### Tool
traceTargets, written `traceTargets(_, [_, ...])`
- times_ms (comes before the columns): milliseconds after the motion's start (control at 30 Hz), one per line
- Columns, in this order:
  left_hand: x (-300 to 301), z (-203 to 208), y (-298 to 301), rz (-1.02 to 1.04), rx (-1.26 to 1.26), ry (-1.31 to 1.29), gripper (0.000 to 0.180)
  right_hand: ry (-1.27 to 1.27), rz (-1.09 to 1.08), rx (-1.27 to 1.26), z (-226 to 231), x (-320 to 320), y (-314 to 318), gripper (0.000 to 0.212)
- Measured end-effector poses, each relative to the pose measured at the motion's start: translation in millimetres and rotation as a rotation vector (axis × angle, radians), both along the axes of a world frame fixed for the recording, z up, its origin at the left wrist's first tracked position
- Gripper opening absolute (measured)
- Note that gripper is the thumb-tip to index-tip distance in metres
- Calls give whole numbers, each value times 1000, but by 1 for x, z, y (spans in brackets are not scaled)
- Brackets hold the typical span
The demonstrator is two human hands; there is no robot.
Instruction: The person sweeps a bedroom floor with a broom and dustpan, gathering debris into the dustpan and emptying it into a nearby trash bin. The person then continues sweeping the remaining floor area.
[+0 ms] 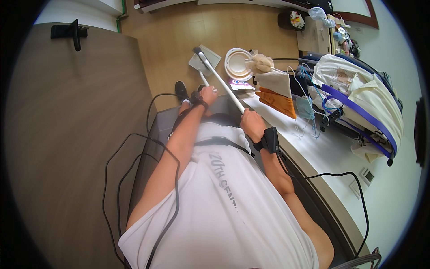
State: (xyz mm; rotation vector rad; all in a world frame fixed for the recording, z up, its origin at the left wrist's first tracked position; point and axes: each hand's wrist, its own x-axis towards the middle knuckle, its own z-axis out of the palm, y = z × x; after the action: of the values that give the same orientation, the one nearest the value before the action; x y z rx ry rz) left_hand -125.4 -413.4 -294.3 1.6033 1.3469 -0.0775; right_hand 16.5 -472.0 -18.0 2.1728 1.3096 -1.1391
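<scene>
My left hand (pixel 208 95) is closed round the short white handle of a dustpan (pixel 212 53). That pale grey pan lies low over the wooden floor, beyond my dark shoes. In my right hand (pixel 253 124), wrapped round its upper end, is the long white pole of a broom (pixel 221 83). The pole slants away to the left, and its dark grey brush end (pixel 197 50) rests at or just above the left part of the dustpan; contact cannot be made out. Both wrists wear black bands with cables.
A brown door (pixel 76 134) with a black handle stands at the left. White-and-tan basins (pixel 238 64) sit right of the dustpan. Hanging bags, masks and an orange-and-cream cloth (pixel 277 101) crowd the right wall. Black cables (pixel 177 179) loop past my arms.
</scene>
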Motion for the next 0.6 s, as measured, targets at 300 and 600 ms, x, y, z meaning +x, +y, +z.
traceTargets(300, [-3, 2, -6, 87, 7, -49, 23, -25, 11, 114, -18, -2, 0, 22])
traceTargets(600, [4, 6, 3, 96, 7, -85, 25, -137, 230, 152, -58, -18, 26, 19])
